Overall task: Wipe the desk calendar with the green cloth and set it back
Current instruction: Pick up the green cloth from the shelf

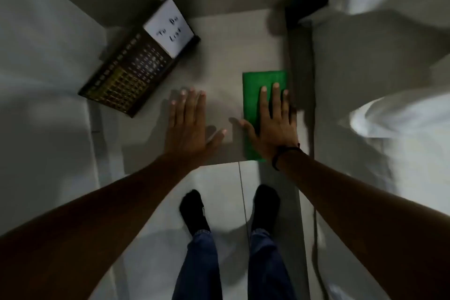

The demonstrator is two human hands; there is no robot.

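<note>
Both hands lie flat, fingers spread: left hand (187, 126) on the bare table (226, 56), right hand (275, 124) apparently pressing the green cloth (253, 85) near its right edge; desk calendar (136, 68) at the far-left corner.

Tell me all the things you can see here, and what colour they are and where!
desk calendar: one, dark with a white "To Do List" card, far left of the table top, lying at an angle
green cloth: one, green, folded flat, right side of the table, under the right hand
table: one, pale grey, in the middle
bedding: white, to the right of the table
floor: pale, below the table edge
left hand: one, flat on the bare table, touching nothing else
right hand: one, flat on the cloth, dark band at the wrist
feet: two, black socks, blue trousers, on the floor
</note>
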